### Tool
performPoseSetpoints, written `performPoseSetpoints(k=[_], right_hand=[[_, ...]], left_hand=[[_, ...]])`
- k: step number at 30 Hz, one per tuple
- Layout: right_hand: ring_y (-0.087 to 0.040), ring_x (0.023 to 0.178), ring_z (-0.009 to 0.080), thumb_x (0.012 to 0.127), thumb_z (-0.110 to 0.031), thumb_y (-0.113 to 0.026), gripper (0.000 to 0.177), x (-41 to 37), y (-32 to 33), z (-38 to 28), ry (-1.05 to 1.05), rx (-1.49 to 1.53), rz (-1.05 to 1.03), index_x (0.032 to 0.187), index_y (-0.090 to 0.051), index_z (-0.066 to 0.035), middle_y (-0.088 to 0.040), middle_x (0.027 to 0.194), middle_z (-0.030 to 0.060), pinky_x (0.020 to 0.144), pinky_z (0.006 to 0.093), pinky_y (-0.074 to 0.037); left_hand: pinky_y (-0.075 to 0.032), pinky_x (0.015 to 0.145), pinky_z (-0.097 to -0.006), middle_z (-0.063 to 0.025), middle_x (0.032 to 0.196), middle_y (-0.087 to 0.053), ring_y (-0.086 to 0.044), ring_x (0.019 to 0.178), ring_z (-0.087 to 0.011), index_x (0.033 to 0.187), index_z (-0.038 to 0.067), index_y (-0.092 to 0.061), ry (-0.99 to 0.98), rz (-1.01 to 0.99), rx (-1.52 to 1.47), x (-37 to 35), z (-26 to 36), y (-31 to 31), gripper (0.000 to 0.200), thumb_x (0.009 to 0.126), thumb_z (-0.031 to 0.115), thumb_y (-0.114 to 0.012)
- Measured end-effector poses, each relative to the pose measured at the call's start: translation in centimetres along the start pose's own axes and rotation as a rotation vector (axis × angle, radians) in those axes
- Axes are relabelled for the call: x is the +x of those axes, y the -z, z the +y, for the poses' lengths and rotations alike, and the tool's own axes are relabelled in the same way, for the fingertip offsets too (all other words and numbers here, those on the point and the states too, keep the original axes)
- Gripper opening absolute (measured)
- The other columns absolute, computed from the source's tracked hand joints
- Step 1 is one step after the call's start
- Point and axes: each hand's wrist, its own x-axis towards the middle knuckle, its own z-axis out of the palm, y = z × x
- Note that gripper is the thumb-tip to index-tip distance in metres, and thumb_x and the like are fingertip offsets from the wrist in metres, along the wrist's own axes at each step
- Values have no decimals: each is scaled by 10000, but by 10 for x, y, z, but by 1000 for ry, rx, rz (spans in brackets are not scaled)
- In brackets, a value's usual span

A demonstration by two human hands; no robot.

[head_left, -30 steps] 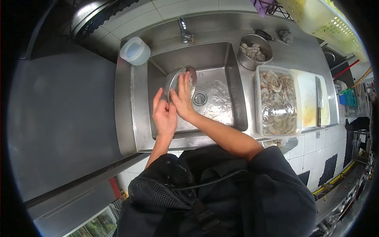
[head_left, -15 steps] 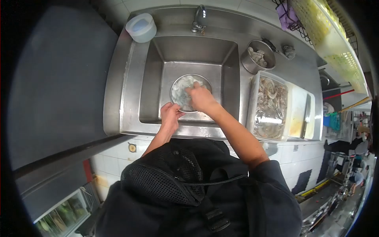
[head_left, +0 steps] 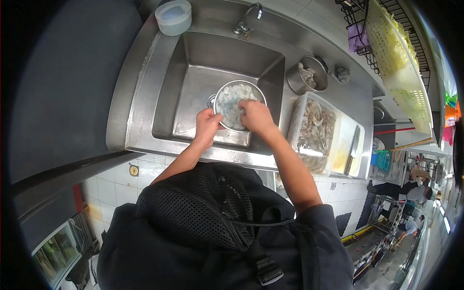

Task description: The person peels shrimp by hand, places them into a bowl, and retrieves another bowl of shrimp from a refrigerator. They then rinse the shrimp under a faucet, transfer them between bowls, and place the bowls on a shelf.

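Note:
A round metal bowl is held over the sink, with pale, wet pieces that look like peeled shrimp inside. My left hand grips the bowl's left rim, thumb on the inner side. Over the bowl's right side reaches my right hand, its fingers curled down among the shrimp. Whatever those fingertips hold is hidden. Beneath the bowl, the sink drain partly shows at its left.
Right of the sink stand a metal pot, a clear tub of unpeeled shrimp and a cutting board bearing a knife. A lidded plastic container sits back left, near the faucet. People are far right.
The bowl has shifted right, uncovering part of the drain, and its contents show more clearly. Both hands moved with it; my right fingers remain inside. The camera view has turned and shifted.

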Motion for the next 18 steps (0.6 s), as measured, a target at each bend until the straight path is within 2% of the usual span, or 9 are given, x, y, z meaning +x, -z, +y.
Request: performPoseSetpoints(k=[2,4,5,6,8,9,12,16,18], right_hand=[[-713,839,367,710,-132,-768,301,0,-8,10,-38,14,19,1003,-754,-67,-712,859,213,790,446,-566],[-717,768,281,746,-121,-782,230,-4,1,15,-182,422,74,963,-747,-53,-711,805,191,718,393,-560],[-673,717,187,816,-98,-766,136,-5,7,14,-291,663,45,928,-730,-31,-715,786,112,682,323,-534],[-673,717,187,816,-98,-766,136,-7,13,11,-288,659,40,928,-730,-31,-715,786,112,682,323,-534],[-632,709,143,886,-103,-734,101,-10,21,9,-503,1171,57,937,-715,-18,-707,806,29,689,288,-517],[-625,780,137,913,-102,-714,79,-11,20,12,-510,1306,41,949,-704,-33,-711,914,14,728,279,-499],[-637,919,130,941,-118,-700,35,-18,27,9,-512,1534,29,925,-682,-92,-703,1021,21,804,262,-495],[-631,1010,145,937,-68,-685,28,-24,30,10,-442,1469,67,964,-693,-68,-698,1109,49,867,289,-502],[-629,1053,150,935,-28,-670,88,-28,34,7,-194,1183,270,1017,-701,-40,-702,1125,63,906,313,-509]], left_hand=[[-600,636,-346,-64,775,-615,-655,709,-167,728,24,-567,-3,0,-23,3,-2,2,119,829,-26,-605],[-605,648,-337,-70,783,-622,-653,705,-168,742,17,-570,38,15,-2,0,-1,4,102,829,-29,-597],[-605,648,-337,-70,783,-622,-653,705,-168,742,17,-570,39,23,-10,0,-1,5,102,829,-29,-597],[-606,650,-335,-73,787,-625,-651,701,-168,752,16,-574,35,20,8,1,-2,4,93,831,-28,-596],[-606,651,-334,-76,792,-629,-648,697,-168,761,16,-579,32,13,27,3,-2,2,84,832,-27,-595],[-606,651,-335,-78,797,-631,-647,698,-167,770,13,-582,21,0,33,4,-3,1,73,832,-23,-597],[-605,615,-324,-63,773,-599,-629,686,-147,729,30,-541,12,-14,25,-2,2,-4,128,829,-16,-607],[-603,579,-312,-55,755,-574,-621,682,-133,681,46,-494,27,-25,30,-13,16,-13,199,831,-14,-611],[-602,580,-311,-57,755,-576,-623,680,-135,683,45,-495,11,-25,32,-12,11,-12,197,832,-13,-609]])
